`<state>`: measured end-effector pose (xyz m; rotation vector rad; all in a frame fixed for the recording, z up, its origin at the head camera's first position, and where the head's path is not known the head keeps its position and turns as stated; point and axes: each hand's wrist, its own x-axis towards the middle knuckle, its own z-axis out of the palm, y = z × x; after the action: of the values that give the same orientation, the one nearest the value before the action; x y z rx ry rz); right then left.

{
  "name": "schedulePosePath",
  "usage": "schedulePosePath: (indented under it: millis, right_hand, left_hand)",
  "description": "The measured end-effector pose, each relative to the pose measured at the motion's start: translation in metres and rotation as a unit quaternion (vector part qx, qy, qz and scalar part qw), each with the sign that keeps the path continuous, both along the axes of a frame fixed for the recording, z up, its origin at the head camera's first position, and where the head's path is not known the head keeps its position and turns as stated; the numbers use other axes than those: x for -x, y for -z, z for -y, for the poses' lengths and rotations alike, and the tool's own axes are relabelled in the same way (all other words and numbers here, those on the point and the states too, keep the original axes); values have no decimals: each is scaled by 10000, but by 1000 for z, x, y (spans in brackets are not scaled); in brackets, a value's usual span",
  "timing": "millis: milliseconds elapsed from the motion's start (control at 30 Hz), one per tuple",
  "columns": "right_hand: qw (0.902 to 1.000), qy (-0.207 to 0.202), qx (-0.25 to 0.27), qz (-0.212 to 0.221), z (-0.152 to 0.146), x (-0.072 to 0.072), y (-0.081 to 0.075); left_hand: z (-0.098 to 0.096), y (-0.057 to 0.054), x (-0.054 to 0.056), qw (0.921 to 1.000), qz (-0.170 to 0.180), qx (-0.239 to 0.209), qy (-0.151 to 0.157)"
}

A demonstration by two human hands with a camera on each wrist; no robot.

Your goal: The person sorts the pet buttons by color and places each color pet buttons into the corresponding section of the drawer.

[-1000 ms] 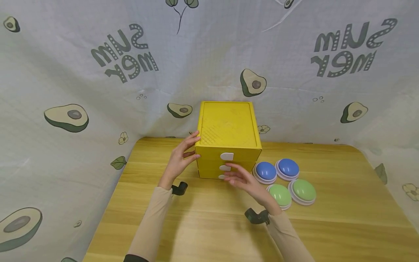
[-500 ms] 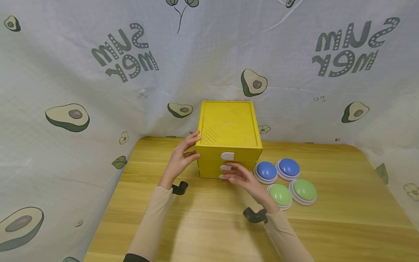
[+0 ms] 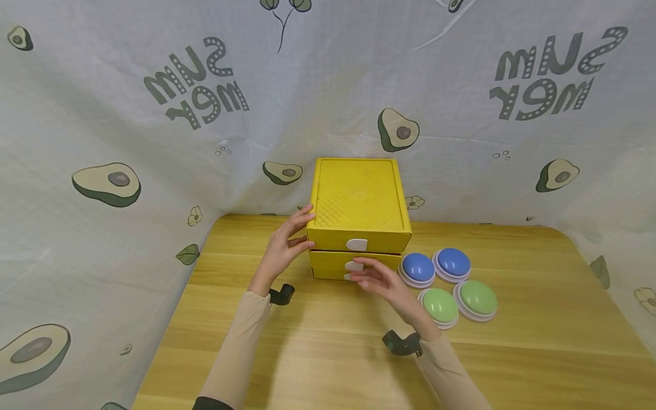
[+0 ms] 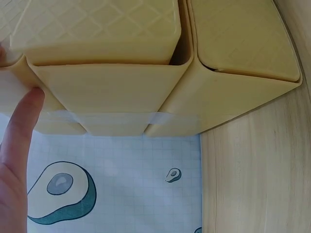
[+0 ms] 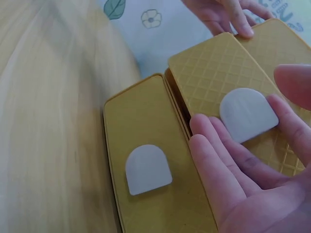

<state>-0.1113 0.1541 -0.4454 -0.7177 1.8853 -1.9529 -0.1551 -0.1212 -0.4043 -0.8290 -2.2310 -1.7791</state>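
A yellow drawer cabinet (image 3: 359, 193) with white tab handles stands at the back of the table. In the head view my left hand (image 3: 279, 253) rests against its left side, fingertips near the top edge, a finger (image 4: 22, 141) touching the side in the left wrist view. The middle drawer (image 5: 214, 77) sticks out slightly past the top and bottom ones. My right hand (image 3: 384, 285) hooks its fingers at this drawer's white handle (image 5: 249, 114), thumb held apart. The bottom drawer (image 5: 141, 121) sits flush, its handle (image 5: 148, 170) untouched.
Two blue domed push buttons (image 3: 417, 267) and two green ones (image 3: 478, 297) lie right of the cabinet, close by the right forearm. A patterned cloth (image 3: 328, 85) hangs behind the wooden table (image 3: 328, 353).
The middle drawer has come forward a little, and a dark gap shows beneath the top drawer. My right hand stays at its handle; my left hand has kept its place on the cabinet.
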Motion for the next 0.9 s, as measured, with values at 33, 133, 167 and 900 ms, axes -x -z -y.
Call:
schedulePosePath:
  millis: [33, 133, 167, 900]
  right_hand:
    - [10000, 0, 5, 4, 0, -1, 0]
    - [10000, 27, -5, 48, 0, -5, -1]
    - [10000, 49, -20, 67, 0, -6, -2]
    - [9994, -79, 148, -302, 0, -37, 6]
  left_hand:
    - [1, 4, 2, 10000, 6, -11, -2]
    - [2, 13, 8, 10000, -33, -27, 3]
    - [3, 14, 8, 10000, -53, -27, 9]
    - [-1, -14, -9, 10000, -23, 37, 19]
